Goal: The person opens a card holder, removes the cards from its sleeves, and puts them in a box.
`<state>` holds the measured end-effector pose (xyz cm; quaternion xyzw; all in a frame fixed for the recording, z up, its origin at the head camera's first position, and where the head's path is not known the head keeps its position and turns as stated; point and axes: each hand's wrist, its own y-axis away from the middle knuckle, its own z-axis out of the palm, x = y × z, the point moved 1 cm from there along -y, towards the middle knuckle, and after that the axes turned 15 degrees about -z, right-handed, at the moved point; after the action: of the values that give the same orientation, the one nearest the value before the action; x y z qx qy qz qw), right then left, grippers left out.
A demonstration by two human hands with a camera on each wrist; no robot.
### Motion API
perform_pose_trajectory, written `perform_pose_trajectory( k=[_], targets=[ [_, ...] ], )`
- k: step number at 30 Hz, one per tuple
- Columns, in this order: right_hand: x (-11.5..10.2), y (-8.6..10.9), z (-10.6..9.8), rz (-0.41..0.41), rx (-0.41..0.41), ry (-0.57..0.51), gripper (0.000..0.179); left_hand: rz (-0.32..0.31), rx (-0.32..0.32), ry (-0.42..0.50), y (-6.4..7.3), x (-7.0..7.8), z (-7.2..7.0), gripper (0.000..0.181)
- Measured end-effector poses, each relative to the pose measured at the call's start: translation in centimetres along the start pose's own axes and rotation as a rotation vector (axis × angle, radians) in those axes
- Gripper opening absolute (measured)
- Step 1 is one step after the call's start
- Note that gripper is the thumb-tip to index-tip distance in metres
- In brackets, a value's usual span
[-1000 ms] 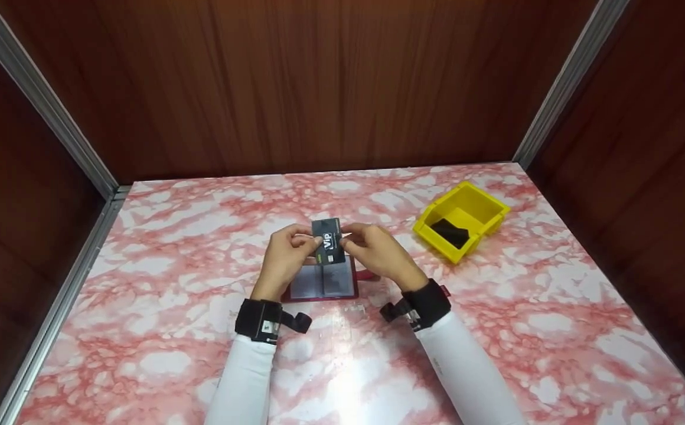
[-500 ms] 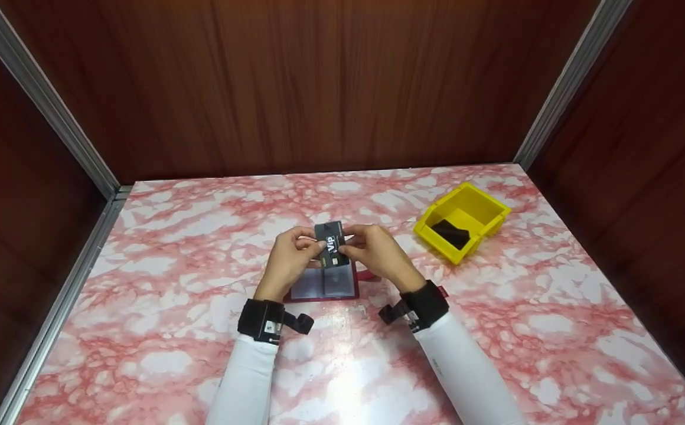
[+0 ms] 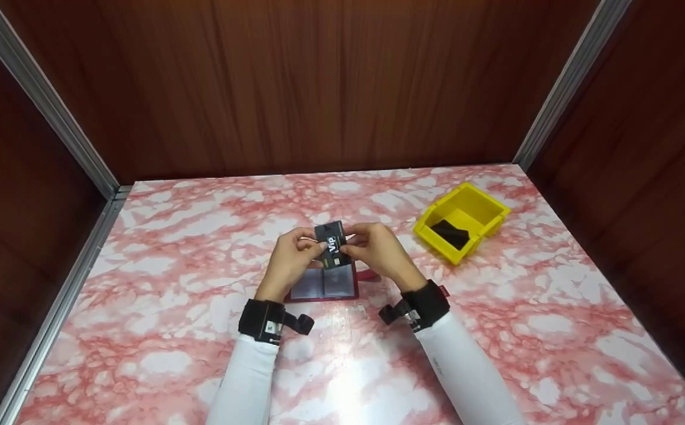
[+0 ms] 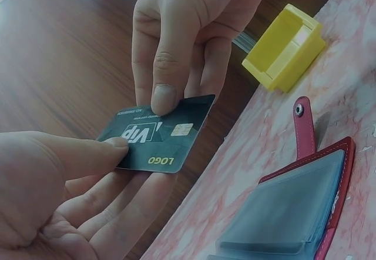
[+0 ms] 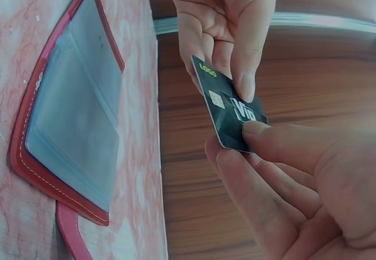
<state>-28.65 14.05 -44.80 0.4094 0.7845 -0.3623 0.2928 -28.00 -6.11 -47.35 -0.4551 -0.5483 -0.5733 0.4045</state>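
Note:
A dark VIP card with a chip and a yellow LOGO print is held up between both hands. My left hand pinches its left edge, thumb on the printed face and fingers behind. On the opposite edge, my right hand pinches it the same way. Beneath the hands, a red card holder lies spread on the table, showing clear plastic sleeves. Its snap strap sticks out to the right. In the head view the hands and card hide the holder's far part.
To the right at the back stands a yellow bin with a black item inside, its kind unclear. The table has a red and white marbled top. Wooden panels enclose its back and sides.
Both hands have shifted the card slightly right and a little nearer, tilting it a bit. Over the last half second it has barely moved. The holder and bin stay put.

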Motion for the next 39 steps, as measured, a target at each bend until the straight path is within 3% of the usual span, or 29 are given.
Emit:
perform_pose_trajectory(
  k=[6, 10, 16, 23, 27, 31, 39],
  targets=[
    [-0.1, 0.0, -1.1, -0.007, 0.012, 0.032, 0.029, -0.007, -0.011, 0.022, 0.1, 0.0, -0.1, 0.015],
    [0.5, 0.1, -2.8, -0.027, 0.086, 0.092, 0.026, -0.01, -0.016, 0.017, 0.1, 0.0, -0.2, 0.02],
    [2.3, 1.0, -6.9, -0.03, 0.259, 0.222, 0.023, -0.009, -0.018, 0.004, 0.1, 0.1, -0.2, 0.021],
    [5.9, 3.3, -12.5, 0.052, 0.535, 0.443, 0.024, -0.021, -0.016, -0.032, 0.0, -0.1, -0.1, 0.019],
    [7.8, 4.6, -14.7, 0.096, 0.654, 0.579, 0.025, -0.019, -0.021, -0.051, 0.1, -0.1, -0.2, 0.021],
    [9.0, 5.3, -15.5, 0.11, 0.673, 0.665, 0.023, -0.008, -0.02, -0.065, 0.1, -0.1, -0.4, 0.018],
    [10.0, 5.6, -15.5, 0.102, 0.594, 0.76, 0.019, 0.002, -0.022, -0.075, 0.4, 0.1, -0.5, 0.018]
  ],
)
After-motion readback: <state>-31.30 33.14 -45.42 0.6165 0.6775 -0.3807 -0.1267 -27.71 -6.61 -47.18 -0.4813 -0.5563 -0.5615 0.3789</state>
